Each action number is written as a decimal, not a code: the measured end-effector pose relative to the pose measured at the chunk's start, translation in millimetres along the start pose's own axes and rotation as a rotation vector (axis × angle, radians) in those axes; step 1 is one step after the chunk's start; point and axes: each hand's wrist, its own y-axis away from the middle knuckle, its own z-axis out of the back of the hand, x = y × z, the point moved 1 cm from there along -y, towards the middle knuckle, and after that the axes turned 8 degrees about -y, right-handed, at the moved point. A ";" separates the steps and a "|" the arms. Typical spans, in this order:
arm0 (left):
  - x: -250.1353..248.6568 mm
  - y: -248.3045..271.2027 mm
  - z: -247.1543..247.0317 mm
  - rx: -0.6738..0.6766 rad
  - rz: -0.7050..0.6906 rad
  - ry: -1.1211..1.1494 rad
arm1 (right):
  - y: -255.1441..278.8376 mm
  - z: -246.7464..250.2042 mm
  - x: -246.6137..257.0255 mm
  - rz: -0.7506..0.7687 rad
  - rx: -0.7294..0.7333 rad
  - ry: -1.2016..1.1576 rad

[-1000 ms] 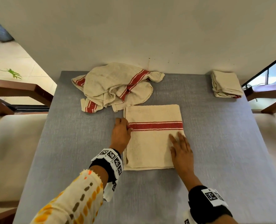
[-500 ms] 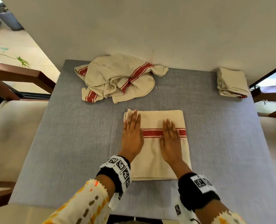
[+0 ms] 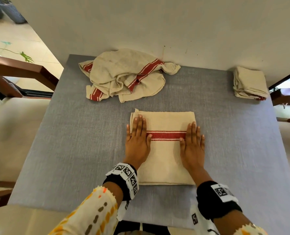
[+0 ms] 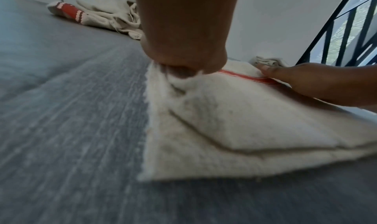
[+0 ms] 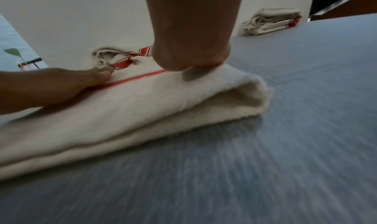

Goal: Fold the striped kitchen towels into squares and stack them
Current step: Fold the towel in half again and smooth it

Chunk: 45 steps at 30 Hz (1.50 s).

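On the table (image 3: 73, 150), centre: folded towel (image 3: 166, 158). Flat on its 9 o'clock edge: left hand (image 3: 137, 141). Flat on its 3 o'clock edge: right hand (image 3: 192, 143). Well apart at 11 o'clock from the folded towel, against the wall (image 3: 157, 22): crumpled heap of towels (image 3: 123, 77). Far at 2 o'clock, in the table's corner by the wall: stack of folded towels (image 3: 249, 83). Beside the table at 9 o'clock: a chair (image 3: 8, 119). At 3 o'clock, past the table's edge: another chair (image 3: 286, 97).
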 end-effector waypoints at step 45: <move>43.7 70.7 29.8 0.162 -0.442 -0.139 | 56.4 58.5 -74.1 0.654 0.098 0.094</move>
